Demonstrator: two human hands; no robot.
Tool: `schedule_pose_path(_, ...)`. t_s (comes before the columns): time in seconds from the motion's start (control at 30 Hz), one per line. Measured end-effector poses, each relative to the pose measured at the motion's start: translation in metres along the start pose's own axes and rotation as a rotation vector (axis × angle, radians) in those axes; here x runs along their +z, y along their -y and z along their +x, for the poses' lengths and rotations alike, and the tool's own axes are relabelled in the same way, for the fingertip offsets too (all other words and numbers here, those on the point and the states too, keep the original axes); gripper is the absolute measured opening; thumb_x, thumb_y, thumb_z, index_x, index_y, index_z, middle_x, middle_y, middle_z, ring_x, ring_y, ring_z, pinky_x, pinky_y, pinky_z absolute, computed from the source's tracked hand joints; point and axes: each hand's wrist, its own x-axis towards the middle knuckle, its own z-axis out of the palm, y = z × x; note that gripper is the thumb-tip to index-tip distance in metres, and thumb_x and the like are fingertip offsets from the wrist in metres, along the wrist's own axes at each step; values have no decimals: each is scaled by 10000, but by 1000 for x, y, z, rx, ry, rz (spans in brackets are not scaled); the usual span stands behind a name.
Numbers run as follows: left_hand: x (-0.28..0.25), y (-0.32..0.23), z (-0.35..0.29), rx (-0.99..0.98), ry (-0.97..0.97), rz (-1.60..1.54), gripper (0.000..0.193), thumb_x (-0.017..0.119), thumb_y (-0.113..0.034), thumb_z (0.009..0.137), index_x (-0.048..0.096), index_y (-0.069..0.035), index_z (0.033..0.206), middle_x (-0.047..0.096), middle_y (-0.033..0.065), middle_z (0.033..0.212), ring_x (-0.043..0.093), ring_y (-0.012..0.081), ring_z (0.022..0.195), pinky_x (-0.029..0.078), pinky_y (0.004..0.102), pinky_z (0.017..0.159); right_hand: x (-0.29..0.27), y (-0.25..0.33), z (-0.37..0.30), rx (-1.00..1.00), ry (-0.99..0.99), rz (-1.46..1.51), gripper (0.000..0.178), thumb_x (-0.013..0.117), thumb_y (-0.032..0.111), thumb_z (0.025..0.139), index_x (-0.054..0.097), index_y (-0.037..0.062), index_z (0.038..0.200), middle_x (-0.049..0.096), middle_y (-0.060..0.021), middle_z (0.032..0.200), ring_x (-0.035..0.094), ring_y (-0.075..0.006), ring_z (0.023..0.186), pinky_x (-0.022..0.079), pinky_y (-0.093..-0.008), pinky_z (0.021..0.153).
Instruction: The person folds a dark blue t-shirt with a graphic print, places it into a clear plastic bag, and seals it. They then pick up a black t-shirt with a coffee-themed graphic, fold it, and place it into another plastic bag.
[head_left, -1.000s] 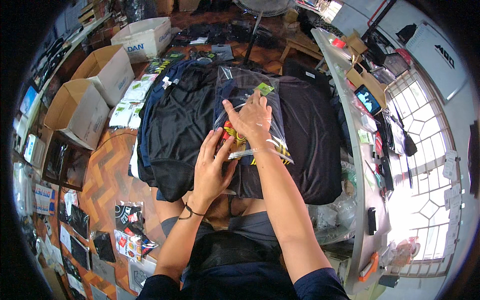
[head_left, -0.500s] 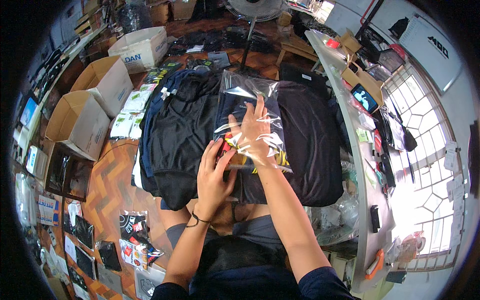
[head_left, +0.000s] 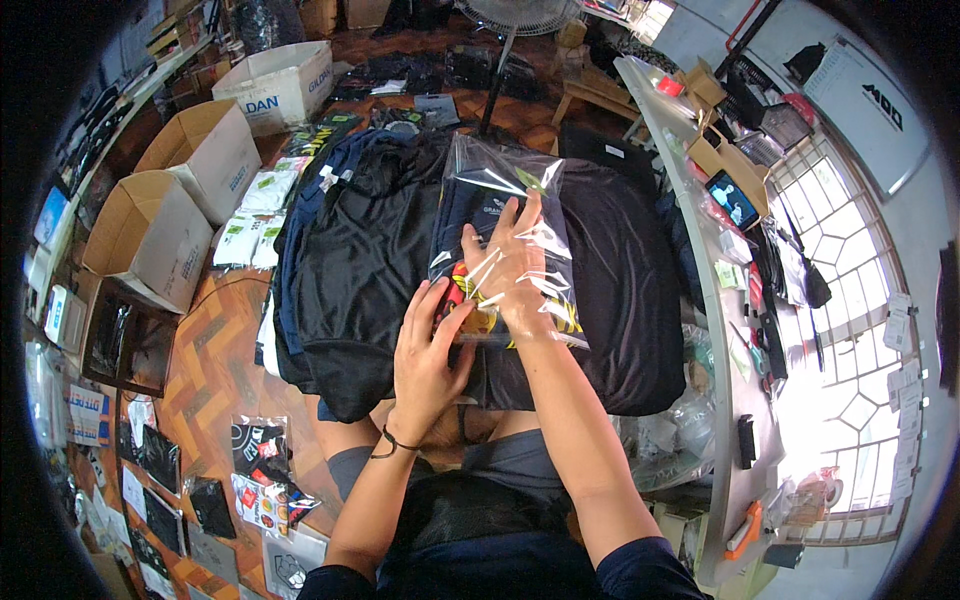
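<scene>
A clear plastic bag (head_left: 470, 158) lies on a pile of dark cloth, with a folded dark shirt (head_left: 462, 215) inside it. The shirt bears a small pale neck print and a red and yellow design near the bag's lower edge. My right hand (head_left: 518, 270) reaches into the bag, under the shiny film, its fingers stretched flat over the shirt. A small green tag (head_left: 533, 180) shows by its fingertips. My left hand (head_left: 428, 345) rests at the bag's lower left corner, fingers extended and thumb apart, fingertips touching the edge.
Black garments (head_left: 360, 270) spread beneath the bag, with blue ones at their left. Open cardboard boxes (head_left: 150, 235) stand on the left. Packed shirts (head_left: 262, 450) lie on the tiled floor. A long table (head_left: 715, 400) runs along the right, holding a phone (head_left: 733, 200) and scissors (head_left: 760, 350).
My right hand has shifted very slightly up within the bag, and its fingers lie a little further up the shirt. The left hand stays at the corner. The view has tilted slightly.
</scene>
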Motion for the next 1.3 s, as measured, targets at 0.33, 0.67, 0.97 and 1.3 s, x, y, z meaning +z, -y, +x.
schedule_pose_path(0.33, 1, 4, -2, 1, -4, -9, 696, 828, 55, 724, 658, -113, 1377, 511, 211, 1570, 480, 461, 1479, 441, 518, 1203, -6, 0, 1, 24, 27, 218, 875, 681, 409, 975, 399, -250, 1477, 169, -387, 1688, 536, -525, 1369, 516, -495, 1106)
schedule_pose_path(0.67, 2, 4, 1, -11, -7, -6, 698, 826, 20, 770, 644, -127, 1427, 519, 213, 1569, 491, 459, 1471, 448, 516, 1195, -1, 0, 19, 65, 219, -17, 975, 630, 567, 964, 400, -185, 1541, 249, -253, 1725, 535, -365, 1298, 485, -427, 1100)
schedule_pose_path(0.97, 1, 4, 2, -10, -17, 16, 691, 814, -9, 757, 644, -144, 1413, 527, 179, 1552, 498, 445, 1458, 472, 521, 1162, 7, 0, 14, 55, 115, 74, 924, 716, 516, 934, 431, -155, 1502, 444, -239, 1520, 520, -401, 1306, 483, -475, 1089)
schedule_pose_path(1.3, 2, 4, 2, -4, -19, 32, 659, 806, 30, 742, 664, -127, 1367, 546, 199, 1541, 527, 443, 1438, 461, 508, 1175, 5, -6, 2, 70, 46, 326, 695, 731, 384, 951, 543, -170, 1326, 498, -292, 1325, 559, -465, 1258, 556, -502, 972)
